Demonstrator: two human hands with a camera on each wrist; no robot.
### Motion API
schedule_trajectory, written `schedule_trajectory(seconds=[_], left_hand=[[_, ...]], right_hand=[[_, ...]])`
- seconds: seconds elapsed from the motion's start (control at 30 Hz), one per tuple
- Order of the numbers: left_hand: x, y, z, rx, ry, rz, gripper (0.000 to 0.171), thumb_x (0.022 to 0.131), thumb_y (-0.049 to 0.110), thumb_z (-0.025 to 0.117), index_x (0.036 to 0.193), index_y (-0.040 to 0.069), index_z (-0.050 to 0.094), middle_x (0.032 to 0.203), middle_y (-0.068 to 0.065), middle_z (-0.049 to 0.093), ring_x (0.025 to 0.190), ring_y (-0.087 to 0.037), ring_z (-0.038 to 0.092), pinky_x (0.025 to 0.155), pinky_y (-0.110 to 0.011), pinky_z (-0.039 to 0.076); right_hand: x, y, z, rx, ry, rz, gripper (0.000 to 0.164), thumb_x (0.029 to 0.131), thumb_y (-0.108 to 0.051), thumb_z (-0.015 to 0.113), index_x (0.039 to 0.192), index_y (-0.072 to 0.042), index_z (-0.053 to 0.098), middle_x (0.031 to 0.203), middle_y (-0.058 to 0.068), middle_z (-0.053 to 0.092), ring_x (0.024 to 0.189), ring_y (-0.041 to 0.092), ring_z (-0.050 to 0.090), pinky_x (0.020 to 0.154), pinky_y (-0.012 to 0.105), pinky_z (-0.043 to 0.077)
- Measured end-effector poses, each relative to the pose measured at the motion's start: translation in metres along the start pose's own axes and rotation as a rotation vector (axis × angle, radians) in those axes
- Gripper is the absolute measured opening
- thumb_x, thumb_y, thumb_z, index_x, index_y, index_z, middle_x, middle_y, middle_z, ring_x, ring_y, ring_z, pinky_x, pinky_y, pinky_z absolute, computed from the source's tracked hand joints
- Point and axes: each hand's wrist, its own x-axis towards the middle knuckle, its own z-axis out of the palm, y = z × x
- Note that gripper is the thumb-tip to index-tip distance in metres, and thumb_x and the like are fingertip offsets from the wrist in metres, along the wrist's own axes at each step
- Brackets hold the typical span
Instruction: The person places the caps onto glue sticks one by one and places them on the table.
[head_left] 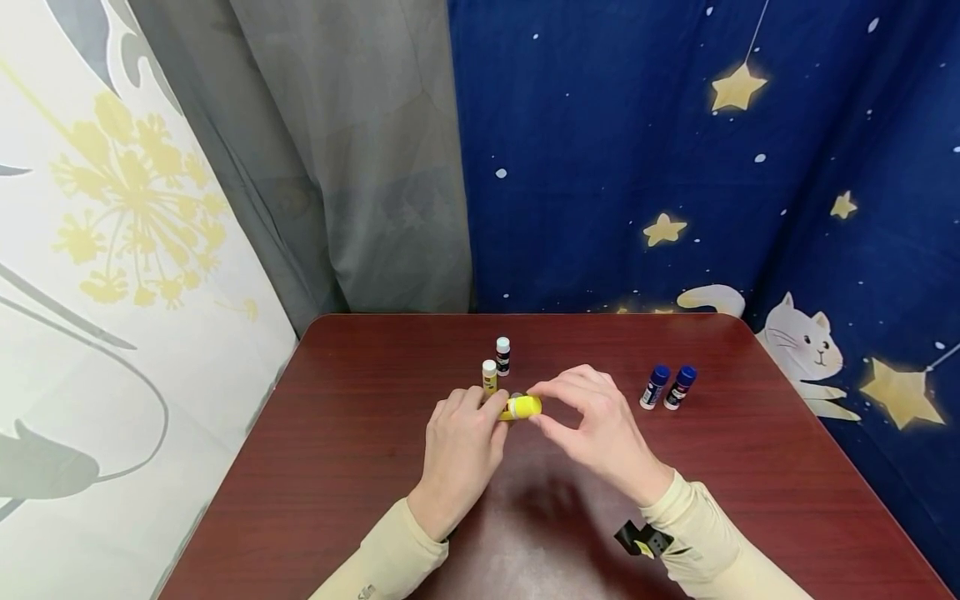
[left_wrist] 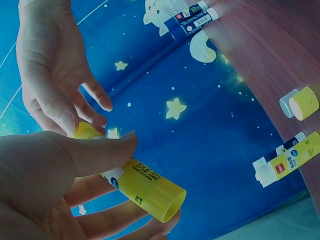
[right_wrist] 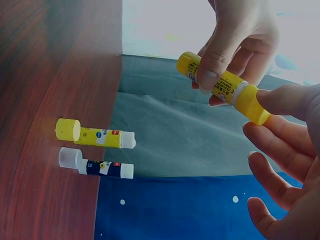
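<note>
A yellow glue stick [right_wrist: 227,85] is gripped around its body by my left hand [head_left: 463,437], thumb along one side and fingers on the other. It lies tilted in the air above the table. At its far end is a yellow cap [right_wrist: 252,104] below a white ring. The thumb and index finger of my right hand [head_left: 600,421] pinch this cap, while the other fingers are spread. Just beyond the left hand, an uncapped yellow glue stick [right_wrist: 100,137] and an uncapped dark blue glue stick [right_wrist: 106,168] stand upright, white ends up.
A loose yellow cap [right_wrist: 68,130] and a translucent cap [right_wrist: 70,158] sit on the table near the uncapped sticks. Two blue-capped glue sticks, one [head_left: 655,387] beside the other [head_left: 680,388], stand at the right of the brown table [head_left: 337,467]. Curtains [head_left: 600,167] hang behind.
</note>
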Motion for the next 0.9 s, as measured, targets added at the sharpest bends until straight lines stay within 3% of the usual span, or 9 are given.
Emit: schedule_trajectory(seconds=[0.27,0.9], left_hand=[[0.0001,0.0016,-0.001,-0.003,0.003,0.004,0.028,0.08,0.013,0.083,0.105,0.015,0.073,0.091,-0.002,0.063,0.086,-0.022,0.06,0.07,-0.037,0.051],[-0.0007,0.0043,-0.0012,-0.003,-0.009,0.006,0.029,0.08,0.013,0.084,0.108,0.015,0.073,0.093,-0.003,0.063,0.089,-0.021,0.06,0.06,-0.036,0.057]], right_hand=[[-0.0002,-0.0011,0.0002,-0.001,-0.004,-0.007,0.028,0.08,-0.02,0.085,0.106,-0.018,0.076,0.095,-0.014,0.069,0.098,0.01,0.059,0.085,0.038,0.042],[-0.0027,-0.0008,-0.0002,-0.014,0.005,-0.01,0.028,0.08,-0.021,0.085,0.106,-0.019,0.076,0.095,-0.014,0.069,0.097,0.01,0.058,0.086,0.038,0.042]])
